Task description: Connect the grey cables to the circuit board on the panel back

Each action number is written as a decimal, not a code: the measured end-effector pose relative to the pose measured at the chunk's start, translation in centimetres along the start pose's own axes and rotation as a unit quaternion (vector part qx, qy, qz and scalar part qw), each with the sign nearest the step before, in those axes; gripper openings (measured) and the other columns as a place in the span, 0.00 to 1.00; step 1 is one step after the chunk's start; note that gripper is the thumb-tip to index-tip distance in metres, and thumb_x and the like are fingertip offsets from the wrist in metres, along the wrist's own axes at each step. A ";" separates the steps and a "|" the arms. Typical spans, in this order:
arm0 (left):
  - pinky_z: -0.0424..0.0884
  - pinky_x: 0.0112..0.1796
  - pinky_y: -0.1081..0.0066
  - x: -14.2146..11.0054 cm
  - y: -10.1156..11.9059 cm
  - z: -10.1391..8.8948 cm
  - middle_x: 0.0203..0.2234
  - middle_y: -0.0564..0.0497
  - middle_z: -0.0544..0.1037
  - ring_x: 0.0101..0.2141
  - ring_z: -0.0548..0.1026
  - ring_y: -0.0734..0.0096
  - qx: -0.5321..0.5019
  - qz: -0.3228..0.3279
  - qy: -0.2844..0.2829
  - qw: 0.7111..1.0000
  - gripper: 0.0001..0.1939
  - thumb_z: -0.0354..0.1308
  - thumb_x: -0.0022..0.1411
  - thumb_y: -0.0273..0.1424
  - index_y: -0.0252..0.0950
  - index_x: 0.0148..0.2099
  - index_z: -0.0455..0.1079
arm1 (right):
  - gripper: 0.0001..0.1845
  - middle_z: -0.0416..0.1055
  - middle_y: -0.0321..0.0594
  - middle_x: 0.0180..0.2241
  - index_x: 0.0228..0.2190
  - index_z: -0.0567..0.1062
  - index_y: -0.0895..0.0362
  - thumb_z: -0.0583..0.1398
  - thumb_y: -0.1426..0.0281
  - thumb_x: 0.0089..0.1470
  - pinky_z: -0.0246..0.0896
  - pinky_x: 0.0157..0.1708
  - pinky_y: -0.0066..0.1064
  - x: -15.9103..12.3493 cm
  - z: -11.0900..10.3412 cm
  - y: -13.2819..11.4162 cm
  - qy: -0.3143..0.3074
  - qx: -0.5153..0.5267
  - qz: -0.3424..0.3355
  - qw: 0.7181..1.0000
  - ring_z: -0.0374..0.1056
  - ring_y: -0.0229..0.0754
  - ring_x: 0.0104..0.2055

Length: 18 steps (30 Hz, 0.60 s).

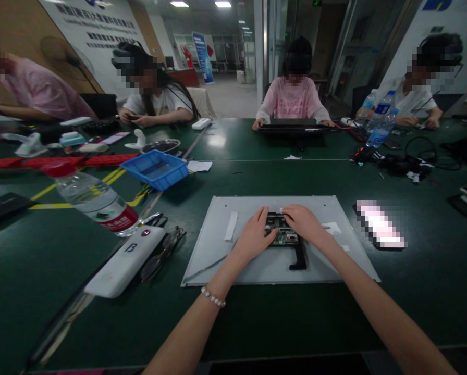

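Note:
A green circuit board in a black plastic frame (288,238) lies on a flat light-grey panel (213,234). From the frame's lower right a black hooked arm (303,257) sticks out toward me. My left hand (254,233) grips the left side, its thumb resting over the board and its fingers along the far left edge. At the far right corner, my right hand (304,221) is closed with bent fingers on the frame; its fingertips are partly hidden. White strips of tape (231,226) are stuck to the panel.
Left of the panel are a white power bank (126,262), eyeglasses (163,255) and a tilted water bottle (96,200). A blue tray (155,169) stands beyond them. To the right lies a phone (380,224); cables (401,162) and bottles (382,125) are farther back. Several people sit around the table.

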<state>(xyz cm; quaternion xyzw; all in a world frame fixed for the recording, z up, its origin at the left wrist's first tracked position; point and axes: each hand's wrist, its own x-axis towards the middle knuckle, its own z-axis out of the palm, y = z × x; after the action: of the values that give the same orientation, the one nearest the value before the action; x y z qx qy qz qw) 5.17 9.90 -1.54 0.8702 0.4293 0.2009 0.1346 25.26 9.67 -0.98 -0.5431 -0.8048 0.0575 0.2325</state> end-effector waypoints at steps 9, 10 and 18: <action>0.55 0.59 0.56 0.0 0.1 -0.2 0.63 0.38 0.53 0.61 0.55 0.54 -0.003 -0.001 -0.013 1.000 0.34 0.48 0.65 0.41 0.32 0.67 0.43 | 0.15 0.74 0.45 0.44 0.42 0.76 0.55 0.53 0.70 0.56 0.59 0.51 0.41 -1.1 -1.5 2.2 0.015 0.039 0.044 0.998 0.68 0.49 0.48; 0.55 0.59 0.56 0.0 0.0 -0.2 0.63 0.38 0.53 0.62 0.55 0.54 -0.004 -0.002 -0.013 1.000 0.34 0.48 0.65 0.42 0.32 0.67 0.43 | 0.15 0.74 0.45 0.45 0.43 0.76 0.56 0.53 0.71 0.56 0.59 0.51 0.42 -1.6 -1.9 2.9 0.013 0.038 0.061 0.997 0.68 0.49 0.48; 0.54 0.60 0.57 0.0 0.0 -0.2 0.64 0.39 0.52 0.62 0.54 0.55 0.012 -0.005 -0.017 1.000 0.33 0.46 0.66 0.42 0.33 0.67 0.43 | 0.15 0.73 0.49 0.42 0.40 0.77 0.58 0.59 0.69 0.49 0.62 0.44 0.37 -6.3 -5.1 5.5 -0.071 0.031 0.162 0.984 0.70 0.48 0.42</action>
<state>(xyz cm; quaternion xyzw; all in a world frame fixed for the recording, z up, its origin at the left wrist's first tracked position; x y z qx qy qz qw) 5.09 9.86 -1.33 0.8729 0.4336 0.1800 0.1329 34.06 5.38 -0.35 -0.6532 -0.7186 0.1577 0.1790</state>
